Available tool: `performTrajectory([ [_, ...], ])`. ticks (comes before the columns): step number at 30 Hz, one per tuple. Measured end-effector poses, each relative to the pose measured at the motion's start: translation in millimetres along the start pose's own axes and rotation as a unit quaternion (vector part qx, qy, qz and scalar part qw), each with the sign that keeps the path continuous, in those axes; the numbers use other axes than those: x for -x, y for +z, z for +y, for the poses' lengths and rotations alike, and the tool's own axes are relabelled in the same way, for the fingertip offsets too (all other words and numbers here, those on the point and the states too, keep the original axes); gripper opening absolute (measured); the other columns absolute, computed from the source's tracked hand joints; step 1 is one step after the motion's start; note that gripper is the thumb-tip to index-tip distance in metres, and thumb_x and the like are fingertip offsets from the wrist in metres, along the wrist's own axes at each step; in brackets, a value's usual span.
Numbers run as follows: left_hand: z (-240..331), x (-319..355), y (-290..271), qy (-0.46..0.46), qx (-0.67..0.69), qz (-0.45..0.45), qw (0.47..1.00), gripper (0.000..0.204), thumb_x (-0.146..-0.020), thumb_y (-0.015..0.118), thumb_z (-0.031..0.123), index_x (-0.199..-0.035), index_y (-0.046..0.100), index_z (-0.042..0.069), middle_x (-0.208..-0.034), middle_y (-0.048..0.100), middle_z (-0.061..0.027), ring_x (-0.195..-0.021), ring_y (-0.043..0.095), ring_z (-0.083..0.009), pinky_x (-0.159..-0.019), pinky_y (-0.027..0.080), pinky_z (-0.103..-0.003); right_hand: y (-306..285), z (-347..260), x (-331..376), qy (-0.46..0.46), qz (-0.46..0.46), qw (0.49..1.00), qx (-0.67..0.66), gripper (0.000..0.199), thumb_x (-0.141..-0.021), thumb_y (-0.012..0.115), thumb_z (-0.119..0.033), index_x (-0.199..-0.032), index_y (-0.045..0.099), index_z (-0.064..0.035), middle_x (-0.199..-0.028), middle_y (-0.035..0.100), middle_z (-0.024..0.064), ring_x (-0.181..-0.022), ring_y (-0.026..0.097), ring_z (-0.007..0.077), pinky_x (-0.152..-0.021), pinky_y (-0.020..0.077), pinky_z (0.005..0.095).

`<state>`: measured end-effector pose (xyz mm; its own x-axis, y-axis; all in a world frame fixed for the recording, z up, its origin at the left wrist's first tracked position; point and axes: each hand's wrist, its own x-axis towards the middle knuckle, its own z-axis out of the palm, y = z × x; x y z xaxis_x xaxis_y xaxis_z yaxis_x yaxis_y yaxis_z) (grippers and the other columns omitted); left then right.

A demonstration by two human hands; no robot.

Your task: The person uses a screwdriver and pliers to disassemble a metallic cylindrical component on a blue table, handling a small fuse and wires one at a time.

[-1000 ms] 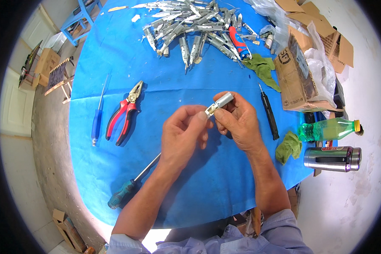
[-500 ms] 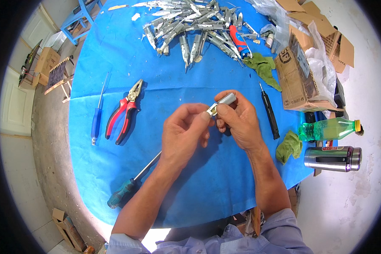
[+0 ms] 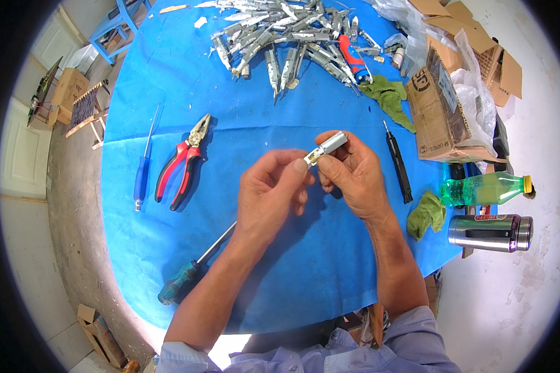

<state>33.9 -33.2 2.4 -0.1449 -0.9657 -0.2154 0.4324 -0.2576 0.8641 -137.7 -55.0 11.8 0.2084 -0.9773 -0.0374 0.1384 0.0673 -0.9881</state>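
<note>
A small silver metal piece (image 3: 331, 145) is up between the two hands, over the blue table (image 3: 261, 311). It slants: the thin end points left and toward the person, and the fat round end points right and away.

The left hand (image 3: 269, 196) pinches the thin end with its thumb and pointing finger. The other left fingers are curled under. The right hand (image 3: 356, 180) grips the fat end, with the thumb on the near side and a bent finger behind it. Both hands touch the piece, one at each end, and the hands are close together.

A screwdriver with a teal handle (image 3: 179, 283) lies by the left arm, which hides its tip. Red and black pliers (image 3: 182, 165) lie to the left of the left hand. A black screwdriver (image 3: 399, 165) lies to the right of the right hand. A big pile of metal pieces (image 3: 270, 73) is at the far side.
</note>
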Motion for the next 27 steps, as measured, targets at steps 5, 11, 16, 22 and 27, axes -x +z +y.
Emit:
performTrajectory([
  [5, -0.7, 0.1, 1.5, 0.008, 0.006, 0.004, 1.000, 0.025, -0.100, 0.068, 0.021, -0.114, 0.067, 0.001, -0.085, 0.068, -0.0070, -0.063, 0.058, -0.0078, -0.049, 0.047, -0.022, 0.1, 1.3, 0.2, -0.003, 0.002, 1.000, -0.021, 0.030, -0.097, 0.067, -0.011, -0.122, 0.058, 0.0015, -0.090, 0.063, 0.0036, -0.070, 0.057, 0.0073, -0.058, 0.0469, 0.0230],
  [11, -0.8, 0.3, 2.7, 0.010, 0.001, 0.002, 1.000, 0.025, -0.101, 0.068, 0.021, -0.114, 0.067, 0.001, -0.086, 0.068, -0.0072, -0.063, 0.059, -0.0080, -0.049, 0.047, -0.023, -1.7, 2.0, -0.9, 0.026, 0.020, 0.999, -0.028, 0.028, -0.097, 0.068, -0.014, -0.119, 0.060, 0.0014, -0.085, 0.063, 0.0029, -0.068, 0.057, 0.0066, -0.056, 0.0461, 0.0223],
  [16, -1.1, 0.9, 3.8, 0.010, -0.010, 0.002, 1.000, 0.026, -0.101, 0.066, 0.024, -0.114, 0.067, 0.001, -0.086, 0.068, -0.0069, -0.063, 0.059, -0.0078, -0.049, 0.047, -0.023, -1.4, 2.4, -0.9, 0.012, 0.023, 1.000, 0.001, 0.027, -0.097, 0.069, -0.015, -0.117, 0.061, 0.0011, -0.085, 0.063, 0.0022, -0.067, 0.057, 0.0061, -0.055, 0.0451, 0.0221],
  [22, 0.4, 0.5, 0.4, 0.002, 0.001, -0.006, 1.000, 0.028, -0.103, 0.065, 0.026, -0.115, 0.067, 0.001, -0.084, 0.067, -0.0061, -0.062, 0.058, -0.0074, -0.047, 0.047, -0.022, -0.6, 0.9, -0.3, 0.001, -0.003, 1.000, -0.018, 0.026, -0.096, 0.069, -0.011, -0.118, 0.060, 0.0007, -0.089, 0.064, 0.0026, -0.069, 0.056, 0.0064, -0.057, 0.0454, 0.0230],
  [27, -0.6, 0.1, 0.5, 0.007, 0.001, -0.005, 1.000, 0.028, -0.102, 0.065, 0.026, -0.114, 0.067, 0.001, -0.084, 0.067, -0.0062, -0.061, 0.058, -0.0074, -0.047, 0.047, -0.022, -0.6, 1.3, 0.1, 0.000, 0.000, 1.000, -0.018, 0.028, -0.096, 0.069, -0.011, -0.120, 0.060, 0.0010, -0.090, 0.063, 0.0030, -0.070, 0.056, 0.0066, -0.057, 0.0453, 0.0231],
])
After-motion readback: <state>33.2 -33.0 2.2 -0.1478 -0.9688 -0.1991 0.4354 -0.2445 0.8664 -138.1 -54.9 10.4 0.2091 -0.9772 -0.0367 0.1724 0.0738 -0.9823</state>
